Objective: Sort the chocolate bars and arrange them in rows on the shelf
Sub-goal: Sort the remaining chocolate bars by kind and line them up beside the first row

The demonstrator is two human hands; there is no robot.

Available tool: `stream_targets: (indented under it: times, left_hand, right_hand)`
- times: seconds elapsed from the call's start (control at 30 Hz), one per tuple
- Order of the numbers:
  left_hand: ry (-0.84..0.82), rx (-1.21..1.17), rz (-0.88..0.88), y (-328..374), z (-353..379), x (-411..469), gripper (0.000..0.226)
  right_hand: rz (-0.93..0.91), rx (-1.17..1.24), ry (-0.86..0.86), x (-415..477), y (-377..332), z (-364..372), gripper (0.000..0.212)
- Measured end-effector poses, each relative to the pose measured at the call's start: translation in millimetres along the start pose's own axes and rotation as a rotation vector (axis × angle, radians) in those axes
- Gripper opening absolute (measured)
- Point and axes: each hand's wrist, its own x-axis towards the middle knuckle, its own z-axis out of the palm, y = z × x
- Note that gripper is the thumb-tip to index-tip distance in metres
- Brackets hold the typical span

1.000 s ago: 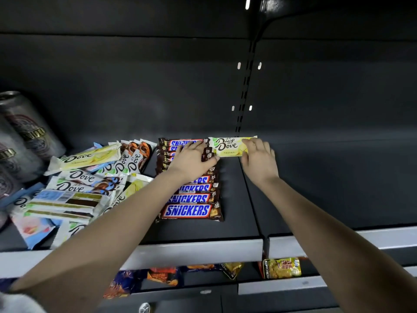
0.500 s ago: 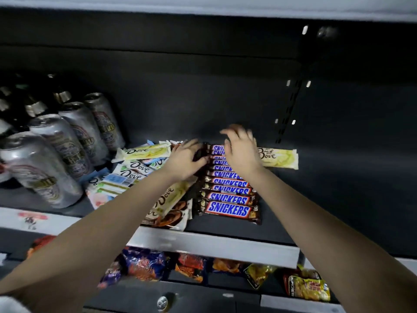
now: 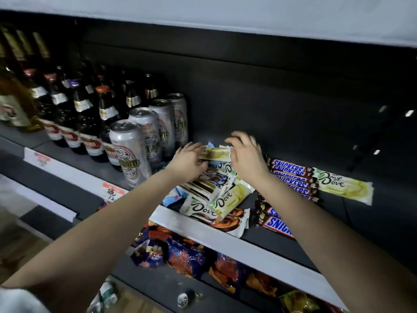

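Observation:
A loose pile of Dove bars (image 3: pixel 216 197) lies on the dark shelf (image 3: pixel 225 239), left of a row of Snickers bars (image 3: pixel 291 176). One yellow Dove bar (image 3: pixel 345 185) lies flat to the right of the Snickers row. At the back of the pile my left hand (image 3: pixel 188 163) grips the left end of another yellow Dove bar (image 3: pixel 216 153), fingers over it and thumb beneath. My right hand (image 3: pixel 247 155) arches over that bar's right end with loosely curved fingers, the thumb at its edge. My right forearm hides the middle of the Snickers row.
Tall silver cans (image 3: pixel 133 152) stand just left of the pile, with dark bottles (image 3: pixel 74 109) further left. Snack bags (image 3: pixel 178 255) fill the lower shelf. The dark shelf floor to the right of the placed Dove bar holds nothing. A white shelf edge runs overhead.
Both hands moved left from the Snickers row and the placed yellow Dove bar to the back of the pile. My left hand took hold of another yellow Dove bar. The view swung left.

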Motion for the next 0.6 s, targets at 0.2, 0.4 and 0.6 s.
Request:
stream_targets:
  times: [0.2,0.4,0.6]
  left_hand:
    - [0.013,-0.013,-0.019,-25,0,-2,0.056]
    - [0.015,-0.046,-0.001,-38,7,-1,0.051]
    - [0.024,-0.098,-0.018,-44,10,1,0.047]
  right_hand:
    - [-0.035,0.066,-0.137,14,-13,24,0.038]
    - [0.058,0.052,-0.299,17,-16,40,0.049]
    - [0.072,0.006,-0.398,17,-10,54,0.050]
